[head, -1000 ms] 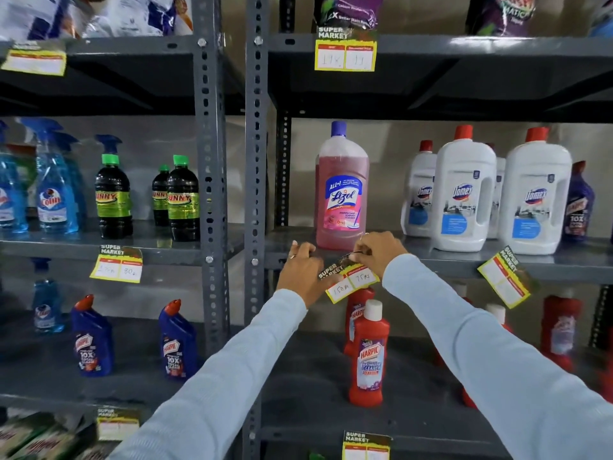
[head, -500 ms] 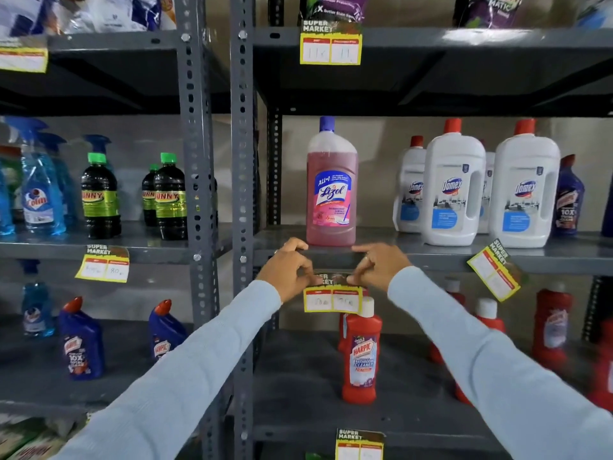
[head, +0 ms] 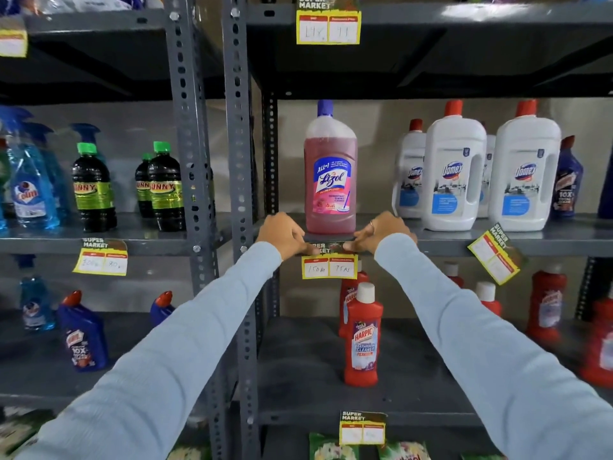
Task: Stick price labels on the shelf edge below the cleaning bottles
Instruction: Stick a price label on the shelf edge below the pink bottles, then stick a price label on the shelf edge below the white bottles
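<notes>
A yellow price label marked "150ml" and "75rs" hangs level on the grey shelf edge, right below the pink Lizol bottle. My left hand presses the label's top left corner against the edge. My right hand presses its top right corner. Both thumbs lie on the label's dark header strip, which the fingers partly hide.
White Domex bottles stand to the right, with a tilted label hanging beneath them. Red Harpic bottles fill the shelf below. Black Sunny bottles and blue sprays are in the left bay, past the grey uprights.
The label was tilted a second ago; it now sits level on the shelf edge. Both hands have spread to its upper corners and press it down.
</notes>
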{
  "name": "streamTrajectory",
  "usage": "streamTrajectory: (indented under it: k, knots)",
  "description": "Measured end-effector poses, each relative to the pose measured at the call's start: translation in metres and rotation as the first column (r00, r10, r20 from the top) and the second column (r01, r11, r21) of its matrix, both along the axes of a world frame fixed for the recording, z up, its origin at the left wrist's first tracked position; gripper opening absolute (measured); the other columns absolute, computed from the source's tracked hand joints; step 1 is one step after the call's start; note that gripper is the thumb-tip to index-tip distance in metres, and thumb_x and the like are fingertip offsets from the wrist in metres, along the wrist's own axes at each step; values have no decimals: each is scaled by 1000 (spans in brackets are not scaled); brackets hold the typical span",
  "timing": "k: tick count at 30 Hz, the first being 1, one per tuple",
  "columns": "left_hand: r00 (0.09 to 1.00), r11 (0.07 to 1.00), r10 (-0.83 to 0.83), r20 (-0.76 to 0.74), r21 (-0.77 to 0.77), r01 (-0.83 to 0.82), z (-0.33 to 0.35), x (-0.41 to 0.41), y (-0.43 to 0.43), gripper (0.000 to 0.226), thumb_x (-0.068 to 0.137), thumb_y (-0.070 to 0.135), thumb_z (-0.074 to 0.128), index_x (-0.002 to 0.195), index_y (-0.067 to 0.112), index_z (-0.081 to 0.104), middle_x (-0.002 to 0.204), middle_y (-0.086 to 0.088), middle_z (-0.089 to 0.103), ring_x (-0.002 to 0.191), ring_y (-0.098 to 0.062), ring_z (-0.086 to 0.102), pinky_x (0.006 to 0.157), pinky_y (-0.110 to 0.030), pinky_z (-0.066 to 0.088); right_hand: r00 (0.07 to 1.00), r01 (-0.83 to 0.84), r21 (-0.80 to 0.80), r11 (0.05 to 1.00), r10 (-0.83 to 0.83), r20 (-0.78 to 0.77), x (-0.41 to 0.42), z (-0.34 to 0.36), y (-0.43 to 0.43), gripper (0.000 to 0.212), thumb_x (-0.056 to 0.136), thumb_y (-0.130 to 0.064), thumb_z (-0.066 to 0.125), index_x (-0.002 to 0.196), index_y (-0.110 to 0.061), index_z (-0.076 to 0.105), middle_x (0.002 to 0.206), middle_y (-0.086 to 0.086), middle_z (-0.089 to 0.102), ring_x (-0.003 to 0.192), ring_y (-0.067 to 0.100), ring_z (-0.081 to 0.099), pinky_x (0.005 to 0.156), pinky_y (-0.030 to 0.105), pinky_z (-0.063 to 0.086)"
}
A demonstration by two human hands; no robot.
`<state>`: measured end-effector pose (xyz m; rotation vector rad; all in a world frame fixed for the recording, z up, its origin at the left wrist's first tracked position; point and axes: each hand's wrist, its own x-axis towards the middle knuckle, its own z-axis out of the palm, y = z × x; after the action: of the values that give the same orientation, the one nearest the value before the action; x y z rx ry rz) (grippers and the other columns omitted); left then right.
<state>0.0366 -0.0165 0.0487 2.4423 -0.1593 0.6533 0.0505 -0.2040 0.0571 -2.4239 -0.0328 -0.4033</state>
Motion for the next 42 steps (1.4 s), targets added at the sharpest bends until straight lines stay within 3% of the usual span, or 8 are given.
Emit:
streamTrajectory:
  k: [14,21,24,27,29,33,38,42]
  knots:
    - [999,996,-46,-28,-84,44,7,13,5,38,52,23,93,76,12,65,86,-4,70,80,-22,65,78,-38,57,987,116,1,993,-115,116,10,-1,2,33,49,-49,86,62,-25,67,65,-6,65,76,21,64,93,48,50]
    - [996,999,-33,-81,24,35,13,4,-4,48,74,-6,69,116,14,56,104,-10,71,101,-26,64,93,-37,52,969,-88,91,992,64,240,11,-14,-26,27,66,-17,82,90,-21,71,102,2,76,98,22,67,108,45,42]
    - [982,966,-124,142,245,87,4,-10,-34,67,78,-3,56,136,21,33,122,-13,62,114,-32,55,97,-44,49,872,23,51,998,-45,488,8,-31,-57,41,76,-12,71,115,-21,62,126,5,64,128,27,49,121,45,18]
    - [889,935,-298,348,294,199,-2,-14,-80,48,82,5,55,127,18,46,108,-7,68,97,-29,65,85,-45,55,803,80,190,978,-177,569,9,-41,-110,42,78,-22,70,117,-19,57,138,11,50,140,31,31,117,47,26]
    - [862,905,-363,354,352,237,-2,-9,-120,37,87,14,55,123,14,50,101,-6,71,90,-30,67,79,-43,56,800,207,198,958,-282,530,12,-41,-156,44,78,-37,69,112,-12,59,138,15,47,140,34,27,118,49,23]
    - [900,850,-349,260,493,187,7,15,-203,36,94,25,46,127,13,43,113,-12,67,99,-38,63,80,-49,53,854,509,-243,826,-448,264,15,-49,-242,72,81,-67,39,126,-14,58,155,15,28,148,35,3,120,51,2]
    - [985,750,-169,25,652,112,12,43,-297,47,98,30,38,141,19,27,132,-18,53,115,-41,54,87,-48,44,952,305,-325,895,-285,106,25,-51,-290,56,81,-61,47,116,-22,66,161,5,14,147,35,-15,118,59,-6]
    - [994,620,-11,109,780,-79,22,40,-334,31,97,29,40,127,20,44,117,-14,61,105,-36,59,72,-39,37,977,194,-356,914,-149,150,40,-46,-295,32,84,-50,54,98,-29,74,155,0,31,148,31,-12,110,64,-17]
